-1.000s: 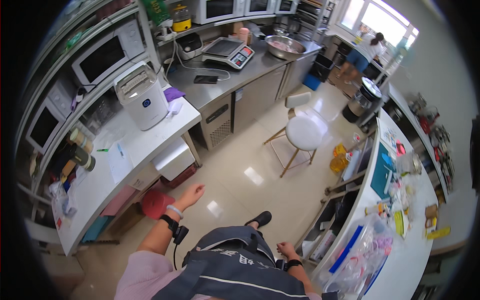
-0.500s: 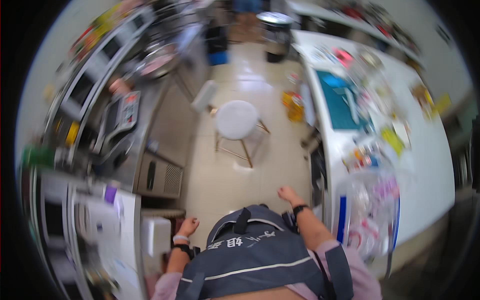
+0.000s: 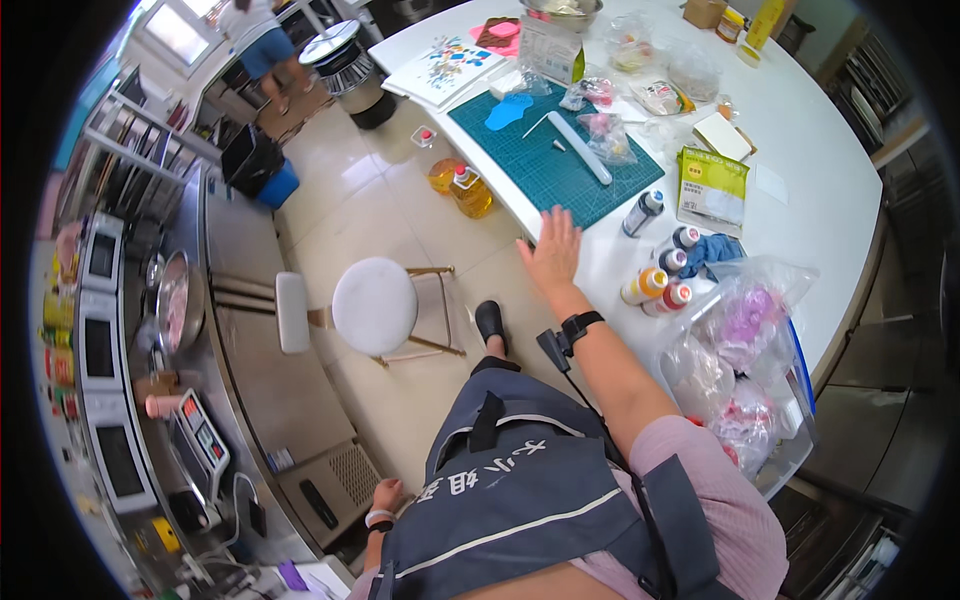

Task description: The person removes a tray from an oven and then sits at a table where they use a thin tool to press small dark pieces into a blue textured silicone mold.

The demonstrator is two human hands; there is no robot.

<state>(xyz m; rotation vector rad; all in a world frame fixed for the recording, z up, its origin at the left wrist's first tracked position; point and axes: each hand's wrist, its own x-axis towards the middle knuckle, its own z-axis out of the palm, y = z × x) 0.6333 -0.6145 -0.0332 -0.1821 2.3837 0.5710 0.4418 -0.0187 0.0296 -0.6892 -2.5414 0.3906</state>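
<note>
My right hand (image 3: 553, 250) is open, fingers spread and palm down, at the left edge of the white table (image 3: 600, 235). Its fingertips come close to the near corner of a green cutting mat (image 3: 520, 165). On that mat lie a white rolling pin (image 3: 580, 148), a blue flat cutout (image 3: 509, 112) and small clear bags. Several small bottles of colouring, among them an orange-yellow bottle (image 3: 644, 286), stand to the right of my wrist. Down by my left side hangs my left hand (image 3: 387, 497), its fingers loosely curled, with nothing seen in it.
A round white stool (image 3: 375, 307) stands on the floor ahead, near two oil jugs (image 3: 470, 192). A clear bin (image 3: 795, 440) of bagged items sits at the table's near end. Along the left runs a steel counter (image 3: 270, 370) with a scale (image 3: 203, 440). Another person (image 3: 262, 50) is far off.
The view has turned right, bringing the table nearer. My right hand has gone from a loose curl beside my body to spread fingers at the table edge. My left hand stays low.
</note>
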